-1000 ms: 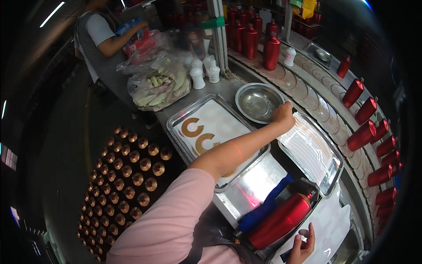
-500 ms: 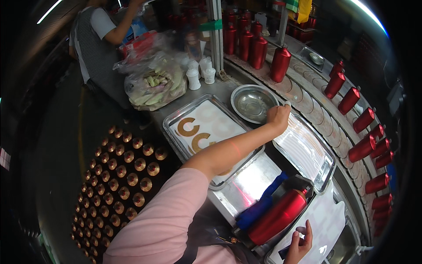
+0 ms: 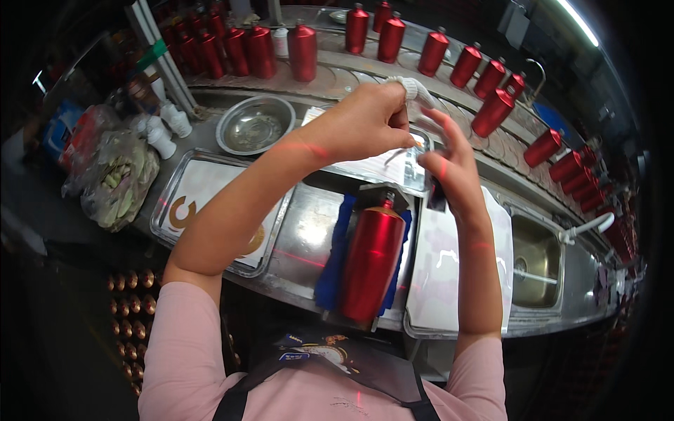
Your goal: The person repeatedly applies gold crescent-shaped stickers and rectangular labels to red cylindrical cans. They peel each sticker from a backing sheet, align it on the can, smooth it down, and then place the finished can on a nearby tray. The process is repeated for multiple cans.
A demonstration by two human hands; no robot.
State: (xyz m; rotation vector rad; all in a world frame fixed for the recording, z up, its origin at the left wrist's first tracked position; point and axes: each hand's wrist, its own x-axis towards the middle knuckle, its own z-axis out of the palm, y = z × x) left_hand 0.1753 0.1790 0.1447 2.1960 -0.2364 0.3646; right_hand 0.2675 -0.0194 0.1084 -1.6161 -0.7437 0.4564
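Observation:
My left hand [image 3: 368,126] reaches over the tray of printed sheets [image 3: 351,167], its fingers bent and pinched around something thin I cannot make out. White ribbed material [image 3: 411,89] wraps part of its fingers. Close beside it, my right hand [image 3: 455,165] has its thumb and blurred index finger apart. A small dark flat object [image 3: 437,196] shows under its palm, seemingly held by the hidden fingers. Below both hands a shiny red bottle [image 3: 372,263] lies in a holder lined with blue cloth [image 3: 335,263], its neck pointing away from me.
Left stand a metal bowl [image 3: 256,125], a tray with gold C-shaped pieces [image 3: 184,210], white bottles [image 3: 160,137] and a plastic bag [image 3: 123,179]. A white-covered tray [image 3: 439,295] and a sink [image 3: 537,270] lie right. Red bottles [image 3: 390,38] line the conveyor behind.
My view has swung right. My left hand has come away from the sheet tray's far corner, and my right hand has risen from low beside the red bottle to meet it.

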